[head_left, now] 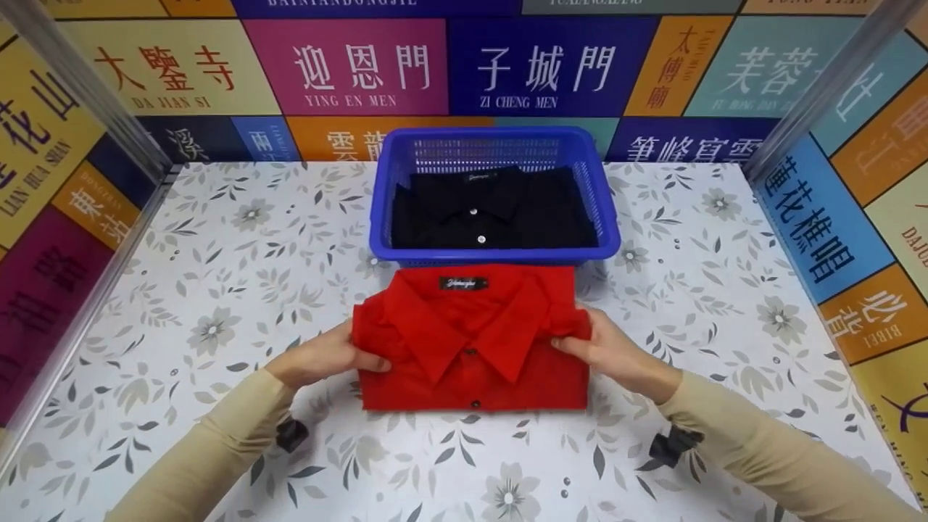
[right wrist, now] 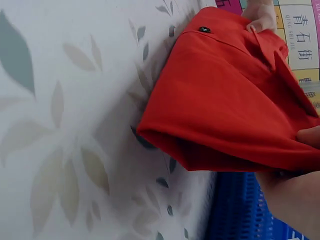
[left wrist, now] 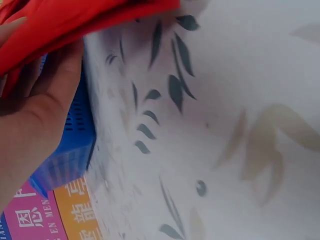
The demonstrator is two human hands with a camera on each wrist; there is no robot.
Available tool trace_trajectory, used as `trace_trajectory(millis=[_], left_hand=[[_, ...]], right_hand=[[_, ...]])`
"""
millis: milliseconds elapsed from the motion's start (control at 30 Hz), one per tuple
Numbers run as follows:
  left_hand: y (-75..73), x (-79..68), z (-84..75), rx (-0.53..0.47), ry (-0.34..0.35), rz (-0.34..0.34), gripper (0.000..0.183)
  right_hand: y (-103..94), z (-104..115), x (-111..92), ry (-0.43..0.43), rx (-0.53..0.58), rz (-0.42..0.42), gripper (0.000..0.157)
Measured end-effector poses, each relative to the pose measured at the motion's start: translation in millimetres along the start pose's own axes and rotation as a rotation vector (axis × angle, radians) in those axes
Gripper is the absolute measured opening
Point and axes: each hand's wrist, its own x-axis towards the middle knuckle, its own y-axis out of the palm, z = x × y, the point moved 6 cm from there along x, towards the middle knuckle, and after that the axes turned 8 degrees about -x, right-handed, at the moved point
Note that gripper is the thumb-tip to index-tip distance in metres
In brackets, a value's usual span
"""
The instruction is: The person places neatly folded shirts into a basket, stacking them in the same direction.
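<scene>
A folded red shirt (head_left: 475, 377), collar toward the back, is held by both hands just in front of the blue basket (head_left: 495, 254). My left hand (head_left: 330, 355) pinches its left side, thumb on top and fingers underneath. On the opposite side my right hand (head_left: 612, 355) grips it the same way. In the right wrist view the red shirt (right wrist: 225, 95) hangs above the table, its shadow on the cloth below. Inside the basket lies a folded black shirt (head_left: 435, 221) with its collar and two pale buttons showing.
A white tablecloth (head_left: 217, 406) with grey flowers and leaves covers the table. Colourful panels (head_left: 348, 65) with printed characters stand along the back and both sides. Metal posts (head_left: 94, 94) rise at the back corners.
</scene>
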Motion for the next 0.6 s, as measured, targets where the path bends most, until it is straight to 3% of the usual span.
trace_trajectory(millis=[233,600], left_hand=[[0.4,10.3,-20.6,-0.005,0.059,-0.041,0.054],[3.2,27.2,-57.9,-0.023,0.175,-0.083,0.051]], right_hand=[[-20.9,20.9,-2.0,-0.113,-0.086,-0.042,0.019],[-51.8,35.5,2.8,-0.075,-0.074,-0.15,0.027]])
